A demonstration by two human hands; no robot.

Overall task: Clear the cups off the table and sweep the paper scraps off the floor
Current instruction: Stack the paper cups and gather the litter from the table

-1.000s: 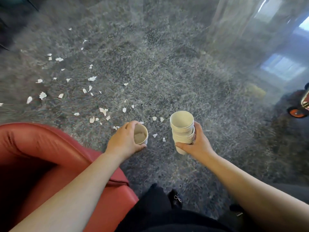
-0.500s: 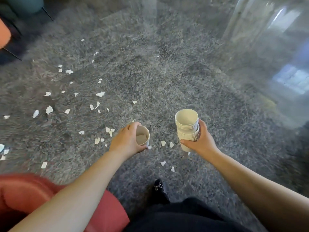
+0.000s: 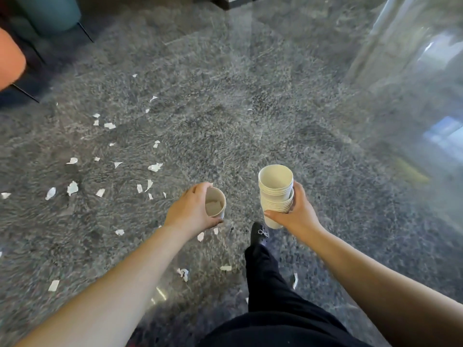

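Though the single paper cup [image 3: 215, 205] hides its fingertips, the left hand [image 3: 191, 214] curls round it at frame centre; the right hand [image 3: 298, 213] grips a stack of paper cups [image 3: 275, 190] beside it. Torn paper scraps [image 3: 105, 169] litter the speckled grey floor [image 3: 225, 108] at left, blurred glass [image 3: 413, 83] stands upper right, and a chair [image 3: 10, 61] is cut off upper left.

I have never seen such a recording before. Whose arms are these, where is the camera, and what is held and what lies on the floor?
There is no machine here. A person wears a wide-angle camera on the head, looking forward and down, so the arms are the person's own. The left hand grips a single cup with something pale inside; what it is I cannot tell. The right hand holds a stack of cups. White paper scraps lie scattered on the grey speckled floor, mostly to the left. The person's dark trouser leg and shoe show below. No table is in view.
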